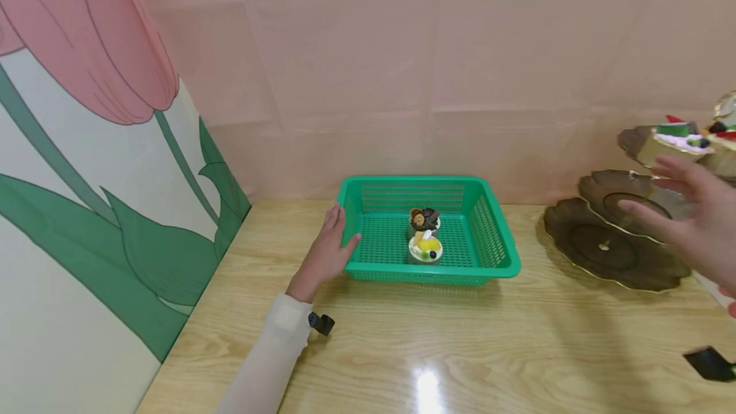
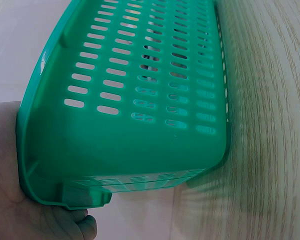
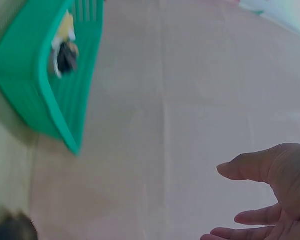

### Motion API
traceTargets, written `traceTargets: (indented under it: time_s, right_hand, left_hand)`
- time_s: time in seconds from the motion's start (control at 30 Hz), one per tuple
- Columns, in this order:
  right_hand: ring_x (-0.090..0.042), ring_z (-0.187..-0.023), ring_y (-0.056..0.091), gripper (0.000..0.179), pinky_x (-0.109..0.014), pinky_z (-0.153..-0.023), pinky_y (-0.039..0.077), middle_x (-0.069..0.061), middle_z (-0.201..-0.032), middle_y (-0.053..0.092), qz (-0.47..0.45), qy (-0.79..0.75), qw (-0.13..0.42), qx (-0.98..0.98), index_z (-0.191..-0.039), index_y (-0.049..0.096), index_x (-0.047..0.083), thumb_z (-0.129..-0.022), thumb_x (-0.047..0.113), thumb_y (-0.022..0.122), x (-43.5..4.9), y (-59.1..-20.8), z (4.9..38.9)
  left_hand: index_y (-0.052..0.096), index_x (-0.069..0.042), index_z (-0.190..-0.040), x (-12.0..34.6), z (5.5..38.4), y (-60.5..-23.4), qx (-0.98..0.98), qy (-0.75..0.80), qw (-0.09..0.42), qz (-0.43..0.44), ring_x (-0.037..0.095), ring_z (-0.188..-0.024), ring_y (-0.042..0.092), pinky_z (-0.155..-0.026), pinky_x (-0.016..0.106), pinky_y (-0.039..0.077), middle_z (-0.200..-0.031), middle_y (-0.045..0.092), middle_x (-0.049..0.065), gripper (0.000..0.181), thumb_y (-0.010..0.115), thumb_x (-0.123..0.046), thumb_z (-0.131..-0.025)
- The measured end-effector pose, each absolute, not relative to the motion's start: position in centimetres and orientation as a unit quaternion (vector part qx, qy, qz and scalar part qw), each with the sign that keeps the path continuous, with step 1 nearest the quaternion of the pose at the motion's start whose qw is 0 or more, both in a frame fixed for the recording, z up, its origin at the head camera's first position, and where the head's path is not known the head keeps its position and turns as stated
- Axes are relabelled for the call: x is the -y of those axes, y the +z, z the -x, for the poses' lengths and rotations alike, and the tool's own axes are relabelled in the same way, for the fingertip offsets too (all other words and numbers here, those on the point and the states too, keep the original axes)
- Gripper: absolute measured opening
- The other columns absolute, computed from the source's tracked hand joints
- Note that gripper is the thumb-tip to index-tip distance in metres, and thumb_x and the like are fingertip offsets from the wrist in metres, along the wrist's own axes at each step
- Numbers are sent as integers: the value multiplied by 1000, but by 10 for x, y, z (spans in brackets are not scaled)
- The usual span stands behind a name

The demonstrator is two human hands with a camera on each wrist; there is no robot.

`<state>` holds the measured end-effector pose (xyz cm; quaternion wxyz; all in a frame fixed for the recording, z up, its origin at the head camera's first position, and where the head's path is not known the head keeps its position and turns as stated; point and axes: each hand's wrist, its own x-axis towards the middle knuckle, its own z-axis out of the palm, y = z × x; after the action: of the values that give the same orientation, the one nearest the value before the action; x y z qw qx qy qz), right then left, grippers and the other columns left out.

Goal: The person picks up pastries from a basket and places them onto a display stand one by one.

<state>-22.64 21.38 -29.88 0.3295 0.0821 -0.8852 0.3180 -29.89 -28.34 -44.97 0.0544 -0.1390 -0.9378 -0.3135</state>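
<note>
My left hand (image 1: 324, 254) rests against the left rim of a green plastic basket (image 1: 500, 235), its thumb over the edge. The left wrist view shows that hand (image 2: 20, 200) touching the rim at a corner. Inside the basket stand two small decorated cakes: one with yellow fruit (image 1: 425, 249), another behind it with a dark topping and a brown bear-like figure (image 1: 424, 218). Over at the right, my right hand (image 1: 692, 216) is in the air before a tiered dark stand (image 1: 604, 241), fingers spread and holding nothing. The right wrist view shows this hand (image 3: 275, 195) with thumb and fingers apart.
On the stand's upper tier sit a cake with lilac cream (image 1: 678, 140) and another cake (image 1: 726, 149) at the frame edge. A pink cloth backdrop (image 1: 402, 82) hangs behind the wooden table (image 1: 460, 350). A tulip-patterned panel (image 1: 115, 209) stands at left.
</note>
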Motion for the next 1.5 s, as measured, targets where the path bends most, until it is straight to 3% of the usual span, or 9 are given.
traceTargets:
  time_s: [0.1,0.17,0.23,0.3,0.37,0.43,0.6,1.2,1.5]
  right_hand:
    - [-34,-120,64,69,-21,-92,43,-35,-131,58,-90,247,266,927,-147,46,-3,-89,15,79,-196,-302,226]
    - [-60,-104,59,71,-24,-83,47,-35,-126,60,-101,224,246,938,-145,48,-4,-87,18,82,-183,-307,229]
    - [-59,-99,62,69,-14,-74,45,-34,-124,62,-125,236,241,933,-141,52,-4,-84,16,85,-172,-314,233]
    - [-58,-98,63,68,-30,-81,55,-33,-125,63,-142,250,233,929,-141,53,-4,-83,16,85,-160,-321,236]
    - [-57,-99,64,68,-51,-80,53,-32,-126,63,-158,260,219,927,-142,52,-3,-85,16,84,-149,-326,239]
    - [-55,-101,64,66,-61,-82,48,-32,-126,62,-175,271,206,924,-143,52,-3,-87,17,82,-138,-332,243]
    - [-51,-112,61,66,-66,-87,49,-31,-132,59,-205,285,164,922,-145,49,-4,-91,18,79,-113,-347,254]
    - [-47,-114,62,65,-58,-88,54,-31,-131,60,-228,271,14,935,-141,50,-10,-90,19,79,-68,-396,300]
    - [-47,-115,61,83,-55,-89,54,-32,-129,61,-229,227,-78,943,-146,44,-12,-87,32,82,-51,-413,315]
  left_hand:
    - [11,2,-161,283,298,-448,938,-314,51,138,19,-155,-7,-124,43,11,-170,-2,11,78,47,-42,-108]
    - [11,2,-161,282,298,-448,937,-316,52,139,20,-155,-7,-124,44,11,-170,-1,12,77,48,-40,-108]
    - [11,2,-161,282,298,-447,938,-315,52,139,20,-155,-7,-124,44,11,-170,-1,13,77,49,-39,-108]
    - [11,2,-161,282,298,-446,938,-313,53,139,21,-155,-6,-124,44,12,-170,1,15,77,49,-40,-108]
    - [10,1,-161,282,298,-446,939,-309,51,139,21,-155,-6,-124,43,12,-170,1,15,78,47,-42,-108]
    - [10,2,-161,282,298,-446,940,-306,50,139,22,-156,-6,-124,44,13,-170,1,15,78,47,-43,-108]
    - [11,2,-161,283,299,-447,939,-309,52,138,22,-156,-6,-124,45,13,-170,0,15,78,47,-42,-108]
    - [11,2,-161,284,299,-448,938,-313,52,139,21,-156,-6,-124,45,14,-170,1,14,78,48,-41,-108]
    - [11,2,-161,283,299,-448,939,-312,53,138,20,-156,-6,-124,45,14,-170,1,14,78,48,-40,-108]
